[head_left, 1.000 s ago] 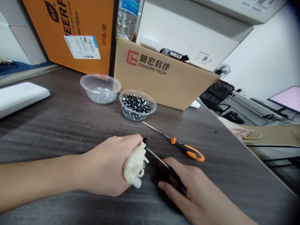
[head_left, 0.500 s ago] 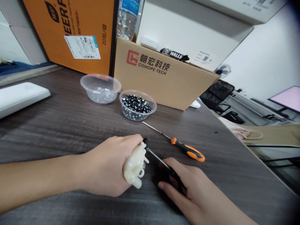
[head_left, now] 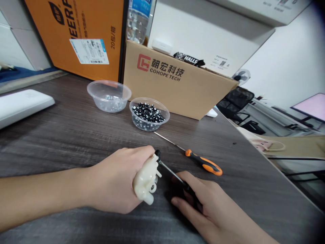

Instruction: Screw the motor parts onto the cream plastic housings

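Wrapped around a cream-white moulded plastic part (head_left: 145, 181), my left hand (head_left: 118, 181) keeps it just above the table. The part has a short tube, a small ring and thin prongs. A small black piece (head_left: 157, 155) sits at its upper end. My right hand (head_left: 200, 198) grips the dark handle of a screwdriver (head_left: 173, 174), whose shaft runs up-left to that black piece. The exact contact at the tip is hidden. Beyond my right hand, a second screwdriver (head_left: 203, 162) with an orange and black handle lies on the table.
A clear bowl (head_left: 165, 117) holds many small black and silver pieces. Beside it stands another clear bowl (head_left: 92, 91) with small silvery pieces. Behind them are a cardboard box (head_left: 162, 91) and an orange box (head_left: 101, 20). A white object (head_left: 25, 105) lies at the left on the dark table (head_left: 63, 142).
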A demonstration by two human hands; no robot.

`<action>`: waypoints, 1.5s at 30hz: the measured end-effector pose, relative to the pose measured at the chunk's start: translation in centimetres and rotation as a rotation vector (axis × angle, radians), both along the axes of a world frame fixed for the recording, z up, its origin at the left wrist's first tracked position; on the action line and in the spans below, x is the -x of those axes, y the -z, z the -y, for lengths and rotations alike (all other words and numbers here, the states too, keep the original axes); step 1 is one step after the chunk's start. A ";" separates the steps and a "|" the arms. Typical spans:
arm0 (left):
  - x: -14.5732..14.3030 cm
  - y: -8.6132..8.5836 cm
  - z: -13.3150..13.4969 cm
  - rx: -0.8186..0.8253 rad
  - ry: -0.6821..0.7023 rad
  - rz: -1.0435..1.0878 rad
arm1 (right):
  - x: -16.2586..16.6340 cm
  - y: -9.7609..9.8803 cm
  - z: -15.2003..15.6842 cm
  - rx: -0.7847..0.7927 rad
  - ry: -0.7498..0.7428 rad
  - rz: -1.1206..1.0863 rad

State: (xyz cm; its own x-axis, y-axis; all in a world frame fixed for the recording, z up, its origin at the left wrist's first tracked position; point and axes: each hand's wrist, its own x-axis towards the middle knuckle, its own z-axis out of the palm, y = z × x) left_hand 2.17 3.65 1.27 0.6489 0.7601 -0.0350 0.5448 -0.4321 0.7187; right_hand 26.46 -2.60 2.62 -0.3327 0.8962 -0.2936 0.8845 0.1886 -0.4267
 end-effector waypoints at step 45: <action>0.0 -0.1 0.1 -0.004 -0.001 0.000 | 0.0 -0.1 0.0 0.000 -0.012 0.021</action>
